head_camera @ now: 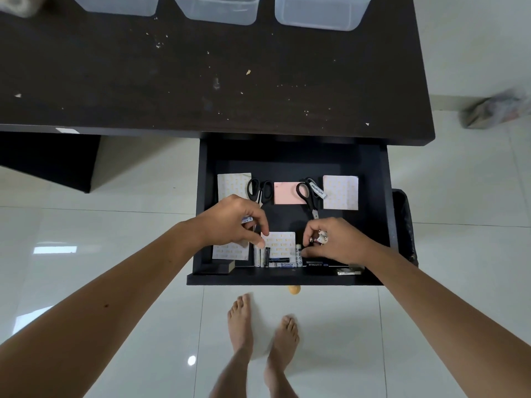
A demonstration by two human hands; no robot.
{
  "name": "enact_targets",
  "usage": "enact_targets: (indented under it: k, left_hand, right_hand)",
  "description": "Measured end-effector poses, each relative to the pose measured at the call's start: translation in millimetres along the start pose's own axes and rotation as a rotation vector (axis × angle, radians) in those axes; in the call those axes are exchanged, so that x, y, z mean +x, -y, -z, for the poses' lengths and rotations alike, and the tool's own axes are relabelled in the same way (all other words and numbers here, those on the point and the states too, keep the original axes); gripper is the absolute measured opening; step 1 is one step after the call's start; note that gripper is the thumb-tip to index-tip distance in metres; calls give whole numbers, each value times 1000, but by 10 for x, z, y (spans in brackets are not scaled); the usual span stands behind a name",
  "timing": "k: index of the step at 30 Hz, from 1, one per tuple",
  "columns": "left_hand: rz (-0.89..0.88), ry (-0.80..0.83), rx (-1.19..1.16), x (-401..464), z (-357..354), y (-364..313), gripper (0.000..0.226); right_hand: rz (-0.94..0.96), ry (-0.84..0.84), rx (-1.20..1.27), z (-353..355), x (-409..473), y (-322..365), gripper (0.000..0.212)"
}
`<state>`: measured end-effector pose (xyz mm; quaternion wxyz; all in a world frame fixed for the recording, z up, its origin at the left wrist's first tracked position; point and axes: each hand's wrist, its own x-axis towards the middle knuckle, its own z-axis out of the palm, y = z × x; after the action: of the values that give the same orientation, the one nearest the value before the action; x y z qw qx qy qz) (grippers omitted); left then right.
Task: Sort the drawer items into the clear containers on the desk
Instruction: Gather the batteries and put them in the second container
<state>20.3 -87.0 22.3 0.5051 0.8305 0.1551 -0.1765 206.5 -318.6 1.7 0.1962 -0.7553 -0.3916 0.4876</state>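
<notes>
Left hand (234, 221), right hand (333, 239) grip batteries (265, 255) in drawer (287, 275).

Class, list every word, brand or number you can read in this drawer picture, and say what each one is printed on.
"Heybright": white label lying across the right scissors.
"TEKNOX": battery at the drawer front.
White lettering on a dark item beside it: too blurred to read.
Orange print on the patterned cards: too small to read.
Small item in the left hand: print unreadable.
</notes>
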Motion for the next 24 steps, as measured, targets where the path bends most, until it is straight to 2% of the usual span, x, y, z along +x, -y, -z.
enact_targets:
  k: [5,13,20,24]
  left_hand:
    - [110,65,91,75,5,36,35]
    - [226,104,412,169,-88,164,46]
    - [264,86,416,212,-109,192,31]
    - [277,76,405,224,-111,201,36]
  right_hand:
    - [-25,48,-137,-55,41,10,41]
    - [-58,56,-117,43,-11,39,27]
    - [-101,4,150,96,-150,66,23]
    - [-113,-10,217,107,-171,86,22]
